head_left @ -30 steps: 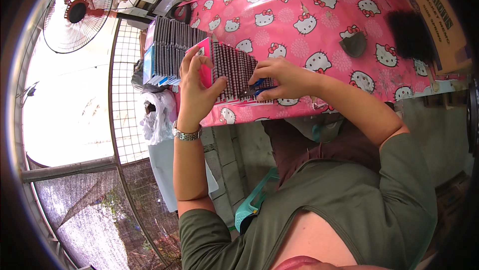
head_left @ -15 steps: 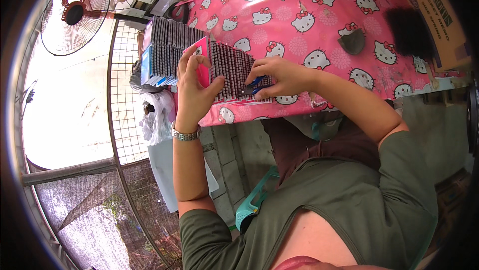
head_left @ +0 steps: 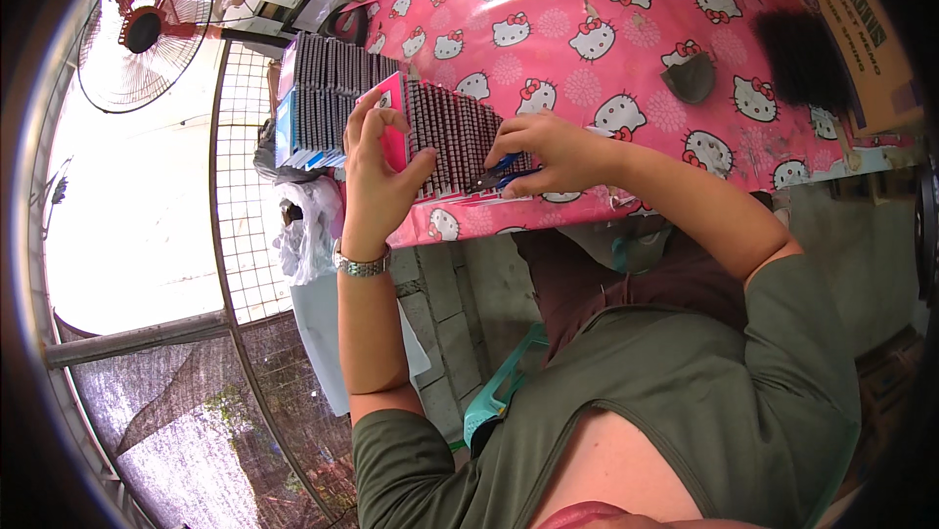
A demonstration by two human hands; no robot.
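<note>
A row of small spiral notebooks [head_left: 445,128] stands packed on the pink table, with dark wire coils facing up and a pink cover at its left end. My left hand [head_left: 380,162] is curled around that end, its fingers by the cover and its thumb on the coils. In my right hand [head_left: 548,153] are pliers [head_left: 504,175] with blue handles and dark jaws. The jaws are down at the near edge of the row, among the coil ends. Whether they grip a wire is too small to tell.
Behind my left hand are more spiral notebooks [head_left: 337,89] with blue covers. A plastic bag [head_left: 308,236] hangs at the table's left edge. A dark grey curved piece [head_left: 691,79], a black bristly thing [head_left: 797,62] and a cardboard box [head_left: 861,40] are at the right. A fan [head_left: 147,30] stands far left.
The pliers have shifted slightly down and left, their jaws now lower at the row's near edge. My left hand stays almost still on the notebooks.
</note>
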